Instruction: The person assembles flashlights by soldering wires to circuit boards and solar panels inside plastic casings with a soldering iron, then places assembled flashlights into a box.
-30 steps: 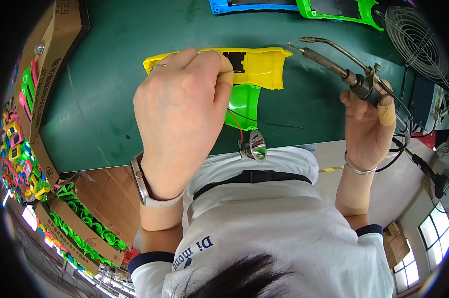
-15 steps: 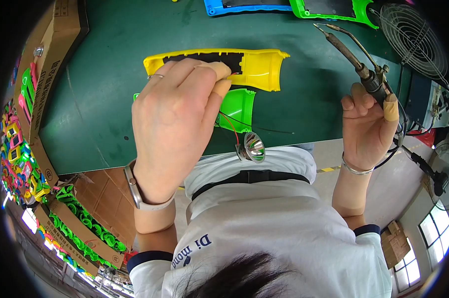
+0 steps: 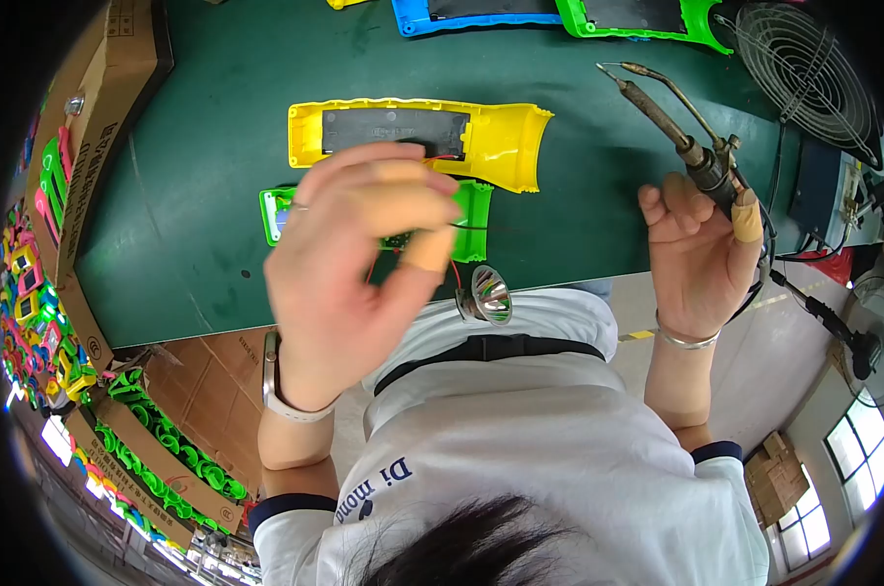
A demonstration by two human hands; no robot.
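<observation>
Loosely curled, its hold unclear, the left hand [image 3: 344, 254] overlaps a green shell [image 3: 476, 213] containing a circuit board [image 3: 395, 240] near the bench's [image 3: 579, 186] front edge; the right hand [image 3: 698, 256] grips a soldering iron [image 3: 668, 126].

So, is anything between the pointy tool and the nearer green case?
Yes. From above, the wide end of the yellow case lies between the tip of the pointy tool and the nearer green case, and the left hand partly covers that case. I can't tell how high the tool is.

left hand [image 3: 342, 256] over green shell [image 3: 476, 207], contact unclear
</observation>
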